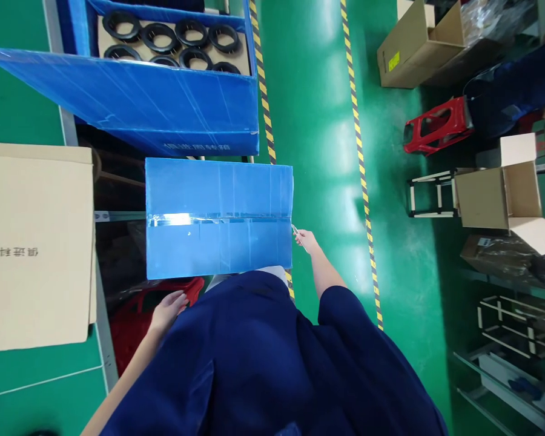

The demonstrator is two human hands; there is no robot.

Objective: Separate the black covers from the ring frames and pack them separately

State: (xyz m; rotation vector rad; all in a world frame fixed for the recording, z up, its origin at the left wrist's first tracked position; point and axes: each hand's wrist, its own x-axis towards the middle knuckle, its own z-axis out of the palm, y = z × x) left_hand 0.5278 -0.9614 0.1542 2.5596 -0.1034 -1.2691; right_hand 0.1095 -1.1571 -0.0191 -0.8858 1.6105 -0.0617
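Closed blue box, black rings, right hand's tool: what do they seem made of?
Closed blue box: probably plastic sheet, semi-gloss, from its even sheen and fine lines. Black rings: plastic or rubber, by their dark satin look. Tool: perhaps metal, from its pale shine; too small to confirm.

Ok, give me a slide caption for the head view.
Right hand holding a slim tool beside a taped blue box, with black rings in an open box beyond.
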